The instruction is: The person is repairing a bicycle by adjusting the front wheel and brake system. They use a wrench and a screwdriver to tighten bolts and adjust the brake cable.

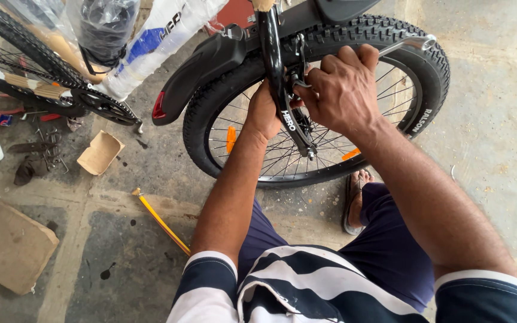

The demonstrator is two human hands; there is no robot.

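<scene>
A black bicycle wheel with a knobby tyre and orange spoke reflectors stands before me under a black mudguard. My left hand reaches behind the black frame stay near the brake and presses against it. My right hand is closed around a small metal part by the brake at the rim, with a silver wrench handle sticking out past its fingers over the tyre. What the left fingers hold is hidden by the stay.
Another bicycle's wheel and chainring stand at top left, with plastic-wrapped parts. Scattered tools, a small cardboard box, a flat cardboard piece and a yellow-handled tool lie on the concrete floor. My sandalled foot rests below the wheel.
</scene>
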